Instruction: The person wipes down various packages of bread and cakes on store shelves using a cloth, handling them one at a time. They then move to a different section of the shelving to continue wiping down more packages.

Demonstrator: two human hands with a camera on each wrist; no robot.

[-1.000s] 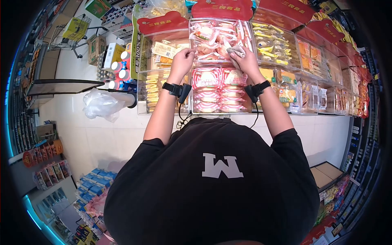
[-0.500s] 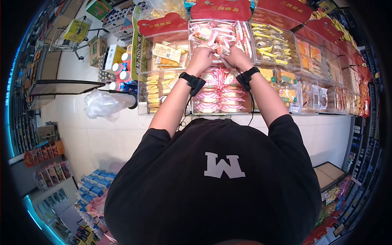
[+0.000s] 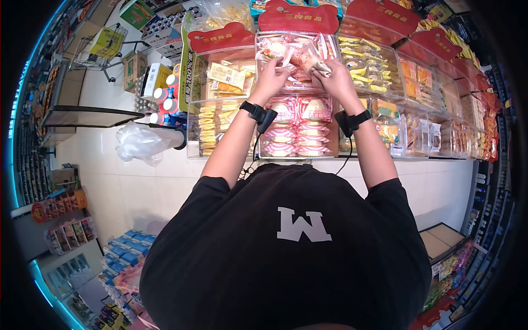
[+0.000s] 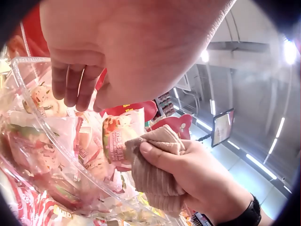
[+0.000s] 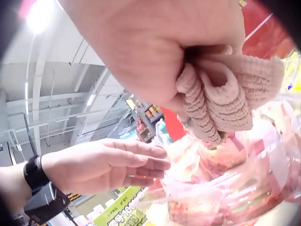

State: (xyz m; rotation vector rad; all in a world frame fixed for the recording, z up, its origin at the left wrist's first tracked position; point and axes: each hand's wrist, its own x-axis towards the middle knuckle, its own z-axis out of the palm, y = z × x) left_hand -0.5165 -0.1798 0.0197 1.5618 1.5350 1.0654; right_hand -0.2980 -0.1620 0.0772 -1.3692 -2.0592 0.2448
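My right hand (image 3: 337,81) grips a folded, ribbed greyish-beige cloth (image 5: 225,101), thumb pressed along its top in the left wrist view. A wrapped bread packet (image 4: 115,143) stands upright close behind that cloth. My left hand (image 3: 271,80) is over the left part of the same clear bin, its fingers extended and side by side, and holds nothing. Pink-and-clear wrapped breads (image 4: 42,141) fill this bin beneath both hands. In front of it, nearer my body, round cakes in red-and-white striped wrappers (image 3: 279,135) are stacked in two columns.
The bin's clear plastic rim (image 4: 61,127) runs between the hands and the lower goods. Red sign boards (image 3: 298,19) rise behind the bins. Yellow-wrapped snacks (image 3: 363,63) fill the bin at right; a flat packet (image 3: 226,76) lies in the left one. A plastic bag (image 3: 140,143) hangs farther left.
My left hand first moved right, toward the right hand. Both hands came close together over the breads, then the right hand shifted back right with the cloth. A packet now shows raised between them.
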